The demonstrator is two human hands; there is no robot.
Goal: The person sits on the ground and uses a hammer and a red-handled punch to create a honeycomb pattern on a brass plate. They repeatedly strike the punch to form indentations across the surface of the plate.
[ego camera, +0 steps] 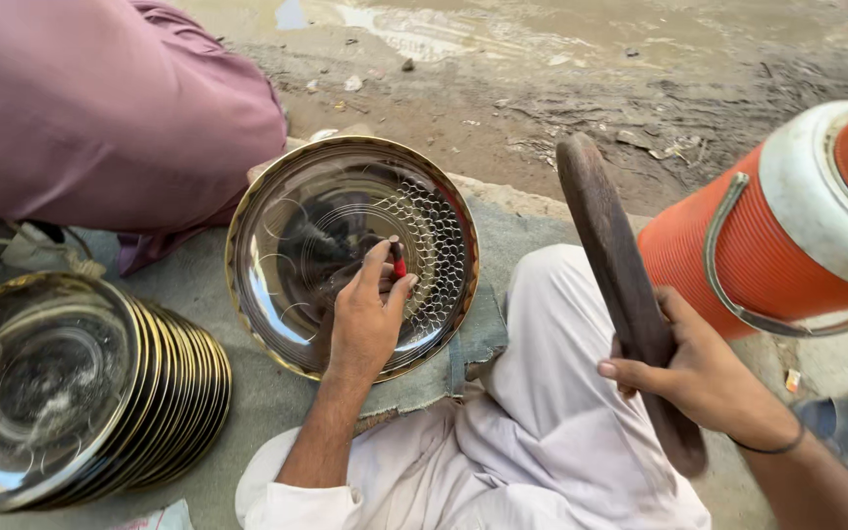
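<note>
No labels, signs or screens appear. The only possible packaging is a crumpled pale plastic wrapper (154,517) at the bottom edge, just beside the stacked plates, and a tiny orange-and-white scrap (793,380) on the ground at right; both too small to identify.

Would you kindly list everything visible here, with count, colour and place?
Engraved plate: one, shiny steel with gold rim, centre.
Punch tool: one, red-tipped, on the plate.
Plate stack: many, same finish, lower left.
Wooden mallet: one, dark brown, right of centre.
Water cooler: one, orange and white, right.
Other person: mauve clothing, upper left.
Left hand: fingers hold the punch tool.
Right hand: grips the wooden mallet.
</note>
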